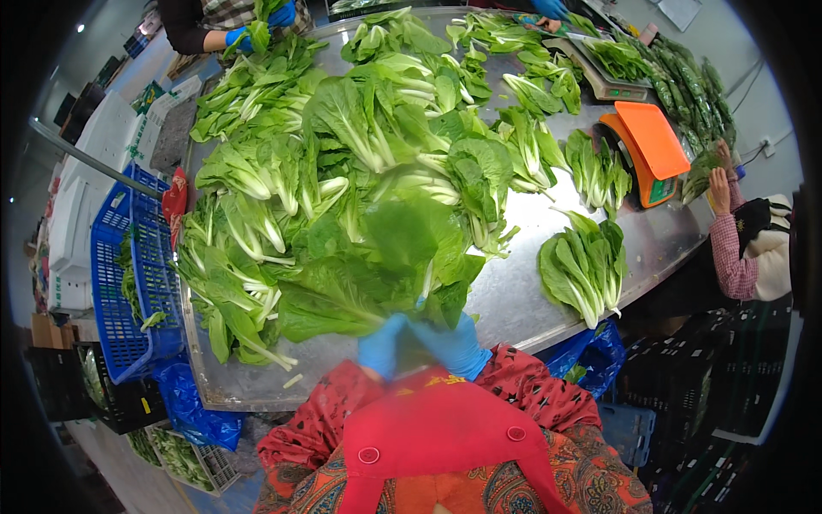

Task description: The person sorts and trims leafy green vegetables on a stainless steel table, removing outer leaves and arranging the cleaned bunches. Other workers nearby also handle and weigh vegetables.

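Note:
My left hand (380, 347), in a blue glove, grips the stem end of a bunch of broad-leaved greens (398, 238) close to my red apron. My right hand (457, 347), gloved in blue too, meets the left one and holds the same bunch. Its leaves fan out away from me above the metal table (507, 308) and look partly blurred. The stem ends are mostly hidden by my fingers. Beyond the bunch lies a large heap of loose leafy greens (250, 173) with pale stalks. A separate bunch of greens (584, 266) rests at the right front.
An orange scale (648, 144) and another scale (610, 70) bearing greens stand at the right. Blue plastic crates (151, 276) flank the left edge. Blue bags (196, 401) hang below. Co-workers' gloved hands (241, 40) and bare hands (720, 183) handle greens around the table.

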Action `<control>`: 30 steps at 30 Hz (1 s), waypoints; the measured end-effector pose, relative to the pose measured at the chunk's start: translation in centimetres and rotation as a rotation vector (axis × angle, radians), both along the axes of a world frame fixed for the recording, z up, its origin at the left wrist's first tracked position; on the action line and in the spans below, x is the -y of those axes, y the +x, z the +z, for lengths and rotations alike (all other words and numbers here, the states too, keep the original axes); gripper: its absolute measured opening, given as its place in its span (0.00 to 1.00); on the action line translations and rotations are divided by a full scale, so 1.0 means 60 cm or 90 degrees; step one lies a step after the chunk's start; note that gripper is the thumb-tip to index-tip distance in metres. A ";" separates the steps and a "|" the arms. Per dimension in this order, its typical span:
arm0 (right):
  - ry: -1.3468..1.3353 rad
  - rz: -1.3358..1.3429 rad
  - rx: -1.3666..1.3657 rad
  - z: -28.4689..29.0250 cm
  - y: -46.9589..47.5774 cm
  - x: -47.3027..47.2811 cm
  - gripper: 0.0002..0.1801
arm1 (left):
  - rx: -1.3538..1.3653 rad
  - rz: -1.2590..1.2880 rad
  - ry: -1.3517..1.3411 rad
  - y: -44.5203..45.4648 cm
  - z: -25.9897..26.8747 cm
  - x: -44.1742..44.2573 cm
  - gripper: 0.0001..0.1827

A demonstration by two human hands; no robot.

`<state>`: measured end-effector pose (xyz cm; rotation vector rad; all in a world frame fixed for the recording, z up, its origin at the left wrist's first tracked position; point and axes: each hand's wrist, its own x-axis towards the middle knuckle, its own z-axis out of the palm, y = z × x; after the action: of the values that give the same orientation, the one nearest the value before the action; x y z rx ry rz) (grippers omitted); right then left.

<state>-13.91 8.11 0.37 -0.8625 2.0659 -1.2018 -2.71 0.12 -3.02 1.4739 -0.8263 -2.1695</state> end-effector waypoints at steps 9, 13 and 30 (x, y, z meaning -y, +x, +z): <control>-0.095 0.085 -0.252 0.011 -0.011 -0.002 0.15 | 0.026 -0.188 -0.319 0.023 -0.064 0.017 0.08; -0.254 0.001 -0.024 0.000 -0.007 -0.002 0.13 | -0.005 -0.244 -0.370 0.034 -0.047 0.029 0.11; -0.183 -0.110 0.520 0.001 -0.041 -0.014 0.14 | -0.451 0.073 0.141 0.019 0.038 0.033 0.15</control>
<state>-16.36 8.93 0.42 -0.2201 1.3343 -1.6252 -1.60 -1.85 -0.72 0.6970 -0.2525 -2.4867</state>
